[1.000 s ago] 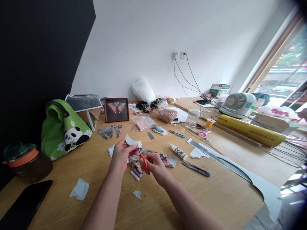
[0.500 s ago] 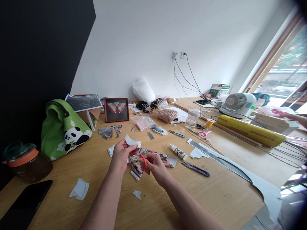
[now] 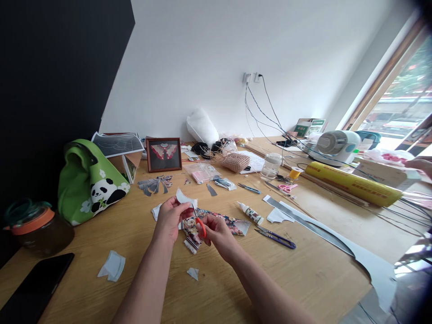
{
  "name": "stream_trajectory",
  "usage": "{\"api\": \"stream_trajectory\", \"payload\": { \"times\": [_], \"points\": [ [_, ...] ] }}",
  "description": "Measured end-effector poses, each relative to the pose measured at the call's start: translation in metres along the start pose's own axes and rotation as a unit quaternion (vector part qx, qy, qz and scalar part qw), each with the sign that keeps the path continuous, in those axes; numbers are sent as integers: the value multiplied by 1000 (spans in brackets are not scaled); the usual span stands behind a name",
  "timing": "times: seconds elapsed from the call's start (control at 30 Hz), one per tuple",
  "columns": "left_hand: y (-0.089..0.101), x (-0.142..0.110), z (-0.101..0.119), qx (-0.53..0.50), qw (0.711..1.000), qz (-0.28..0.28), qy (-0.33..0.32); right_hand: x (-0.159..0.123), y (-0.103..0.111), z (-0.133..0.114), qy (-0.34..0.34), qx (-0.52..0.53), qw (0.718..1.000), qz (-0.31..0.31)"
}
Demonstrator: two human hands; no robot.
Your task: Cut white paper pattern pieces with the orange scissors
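My left hand [image 3: 169,217] pinches a small curved piece of white fabric or paper [image 3: 184,196], raised above the table. In my right hand [image 3: 213,228] is a pair of scissors with orange-red handles [image 3: 201,227], its blades pointing up at the white piece's right edge. Whether the blades touch it I cannot tell. Beneath both hands lies a floral patterned cloth [image 3: 232,221] with a fringed end, partly covered by them. White scraps lie nearby: one [image 3: 112,266] at left, a smaller one [image 3: 193,273] in front, another beside my left hand.
A glue bottle [image 3: 250,213] and purple thread snips [image 3: 276,237] lie to the right, near a long white and grey strip [image 3: 324,234]. A phone [image 3: 37,288], a jar [image 3: 37,229] and a green panda bag [image 3: 91,184] line the left. Another person's hand [image 3: 420,164] shows at far right.
My hands hold nearly the same pose, with the scissors still at the white piece's edge. The other person's hand at far right has shifted slightly.
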State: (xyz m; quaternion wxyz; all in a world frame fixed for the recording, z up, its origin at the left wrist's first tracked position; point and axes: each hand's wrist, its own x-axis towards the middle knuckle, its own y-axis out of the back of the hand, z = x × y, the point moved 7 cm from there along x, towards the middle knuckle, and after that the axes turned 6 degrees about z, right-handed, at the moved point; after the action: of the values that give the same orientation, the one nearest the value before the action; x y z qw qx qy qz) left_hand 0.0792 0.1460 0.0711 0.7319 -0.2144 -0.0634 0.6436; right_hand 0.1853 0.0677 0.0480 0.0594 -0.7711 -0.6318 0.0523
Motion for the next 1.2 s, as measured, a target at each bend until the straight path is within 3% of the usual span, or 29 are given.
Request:
{"api": "stream_trajectory", "payload": {
  "times": [1.2],
  "points": [
    [-1,0,0,2,1000,-2,-2,-1,0,-3,6,-3,1000,2]
  ]
}}
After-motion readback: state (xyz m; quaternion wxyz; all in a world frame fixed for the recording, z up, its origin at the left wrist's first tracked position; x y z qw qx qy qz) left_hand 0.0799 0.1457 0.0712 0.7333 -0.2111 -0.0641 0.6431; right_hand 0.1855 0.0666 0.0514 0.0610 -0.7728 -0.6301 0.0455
